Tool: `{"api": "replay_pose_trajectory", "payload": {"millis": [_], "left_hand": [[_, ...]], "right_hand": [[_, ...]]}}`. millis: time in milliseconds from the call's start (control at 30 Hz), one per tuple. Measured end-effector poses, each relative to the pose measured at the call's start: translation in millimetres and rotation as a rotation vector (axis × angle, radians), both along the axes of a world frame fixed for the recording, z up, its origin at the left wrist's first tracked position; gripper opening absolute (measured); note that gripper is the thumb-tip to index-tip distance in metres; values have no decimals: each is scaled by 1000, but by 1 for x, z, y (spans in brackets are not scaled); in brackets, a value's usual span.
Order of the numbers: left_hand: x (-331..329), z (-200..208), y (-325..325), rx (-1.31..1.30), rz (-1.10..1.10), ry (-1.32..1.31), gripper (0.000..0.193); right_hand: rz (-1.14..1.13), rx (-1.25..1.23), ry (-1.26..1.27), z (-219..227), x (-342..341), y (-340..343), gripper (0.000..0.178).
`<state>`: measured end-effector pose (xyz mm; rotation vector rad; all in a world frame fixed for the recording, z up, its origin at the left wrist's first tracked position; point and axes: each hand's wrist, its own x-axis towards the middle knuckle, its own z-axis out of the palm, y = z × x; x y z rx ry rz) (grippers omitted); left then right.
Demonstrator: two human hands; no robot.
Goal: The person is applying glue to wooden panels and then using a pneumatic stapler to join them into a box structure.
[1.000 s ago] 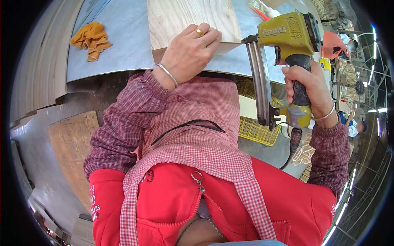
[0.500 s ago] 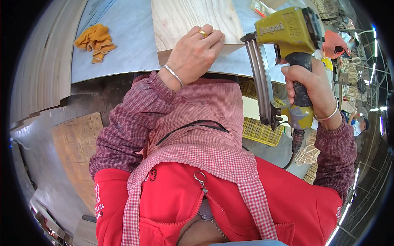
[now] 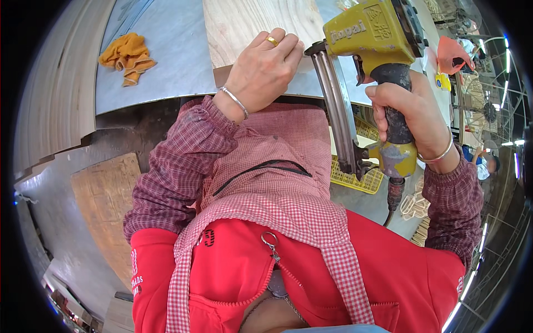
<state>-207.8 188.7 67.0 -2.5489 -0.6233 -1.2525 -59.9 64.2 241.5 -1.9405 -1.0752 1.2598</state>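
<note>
A pale wooden board [image 3: 239,25] with visible grain lies at the near edge of the work table. Over its near edge my left hand [image 3: 264,69] is closed, knuckles up and fingers curled against the wood; the fingertips are hidden. My right hand [image 3: 408,111] is wrapped around the black grip of a yellow nail gun [image 3: 369,30] with a long metal magazine. The gun's nose is beside the board's near right corner, just right of my left fingers. An air hose hangs from the bottom of its handle.
An orange cloth [image 3: 129,55] lies on the blue-grey table [image 3: 166,75] to the left. Stacked long boards [image 3: 61,72] stand at the far left. Below the table on the right is a yellow plastic crate [image 3: 358,180]. A pinkish-red bag [image 3: 452,55] is at the right.
The nail gun in my right hand has moved left and slightly away from me, bringing its nose close to the board and my left fingers. My left hand has barely moved.
</note>
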Motion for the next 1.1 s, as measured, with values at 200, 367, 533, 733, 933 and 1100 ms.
{"api": "replay_pose_trajectory", "payload": {"millis": [200, 367, 533, 733, 933, 1100], "left_hand": [[0, -4, 2, 1, -8, -6, 11], [-6, 0, -1, -47, 8, 54, 19], [-13, -2, 2, -25, 27, 108, 21], [-69, -11, -7, -139, 223, -203, 24], [-70, -26, -25, -728, 79, -670, 28], [-66, -39, -17, -791, -108, -762, 28]], "right_hand": [[2, -21, -6, -4, -1, 3, 18], [45, -56, -30, -4, -1, 6, 18], [55, -48, -27, -8, 1, 7, 18], [8, -34, -7, -9, -1, 5, 16], [-22, 10, 4, -8, -5, 1, 13], [-14, -1, 13, -10, -1, 2, 11]]}}
